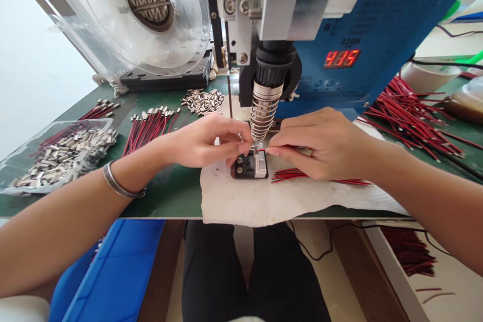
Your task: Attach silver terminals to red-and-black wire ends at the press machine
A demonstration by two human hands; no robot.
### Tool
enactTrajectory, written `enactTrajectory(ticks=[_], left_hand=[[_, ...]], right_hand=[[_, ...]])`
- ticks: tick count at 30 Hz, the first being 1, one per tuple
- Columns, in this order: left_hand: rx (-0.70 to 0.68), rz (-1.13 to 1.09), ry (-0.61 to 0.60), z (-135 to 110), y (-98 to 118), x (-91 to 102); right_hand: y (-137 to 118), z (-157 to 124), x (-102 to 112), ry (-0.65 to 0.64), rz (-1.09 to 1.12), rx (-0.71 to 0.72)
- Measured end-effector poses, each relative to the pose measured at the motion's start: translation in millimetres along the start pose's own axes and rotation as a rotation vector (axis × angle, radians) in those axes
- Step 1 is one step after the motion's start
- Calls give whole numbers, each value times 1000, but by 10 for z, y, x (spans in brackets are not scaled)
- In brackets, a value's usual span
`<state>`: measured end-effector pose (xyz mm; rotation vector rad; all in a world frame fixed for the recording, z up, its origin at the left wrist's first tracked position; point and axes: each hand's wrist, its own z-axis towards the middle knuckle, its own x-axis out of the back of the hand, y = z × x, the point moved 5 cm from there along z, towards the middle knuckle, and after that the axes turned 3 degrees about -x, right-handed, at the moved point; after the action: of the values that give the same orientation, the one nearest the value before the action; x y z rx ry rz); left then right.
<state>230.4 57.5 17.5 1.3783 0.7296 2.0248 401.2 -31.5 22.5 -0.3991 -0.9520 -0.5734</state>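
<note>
My left hand [211, 141] is pinched shut on a small metal terminal, held just under the machine's coiled nozzle [265, 108]. My right hand [320, 143] is closed on thin red wires [302, 175], their ends brought to the same spot from the right. Both fingertips nearly touch above a small black fixture block [245, 167] that sits on a white cloth [264, 201]. More red wires lie under my right palm.
A blue machine [377, 20] with a red digit display [341, 58] stands behind. A clear reel [143, 10] is at the back left. A tray of metal terminals [60, 156], finished wires [149, 123], a loose terminal pile [202, 100] and a red wire heap [411, 115] surround it.
</note>
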Motion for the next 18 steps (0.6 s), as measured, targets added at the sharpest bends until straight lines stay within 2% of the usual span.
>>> enactTrajectory(ticks=[6, 14, 18], left_hand=[[-54, 17, 9, -13, -5, -6], [-29, 28, -2, -19, -26, -14], [-66, 61, -1, -14, -1, -14]], right_hand=[[15, 2, -12, -25, -5, -19], [34, -7, -23, -83, -6, -63], [24, -2, -24, -81, 3, -52]])
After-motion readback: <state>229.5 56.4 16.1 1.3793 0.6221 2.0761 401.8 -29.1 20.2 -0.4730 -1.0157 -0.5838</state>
